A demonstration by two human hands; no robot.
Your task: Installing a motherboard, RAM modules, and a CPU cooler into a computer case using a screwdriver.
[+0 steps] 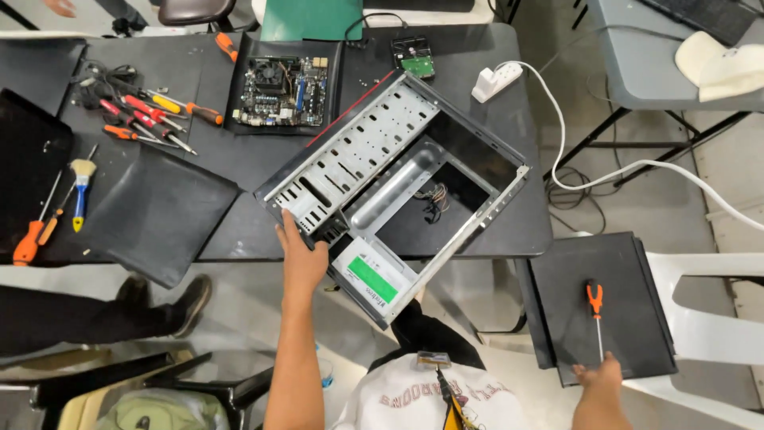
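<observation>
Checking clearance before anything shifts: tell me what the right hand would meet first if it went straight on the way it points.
The right hand points up the black panel; the orange-handled screwdriver lying just ahead would likely be met first, though depth is unclear.

A computer repair workshop, by every sign. On the dark tabletop (239, 159): an opened computer case (398, 187) stripped to bare metal, a loose motherboard (280, 91) on a tray, a hard drive (413, 57) with its green board up. Beside them a scatter of red and orange screwdrivers (147, 115), a small brush (81, 191), a white power strip (496, 81) with trailing cable. Removed side panels (601, 306) stacked on a white plastic chair (716, 318), bare concrete floor (676, 191) beneath.
</observation>
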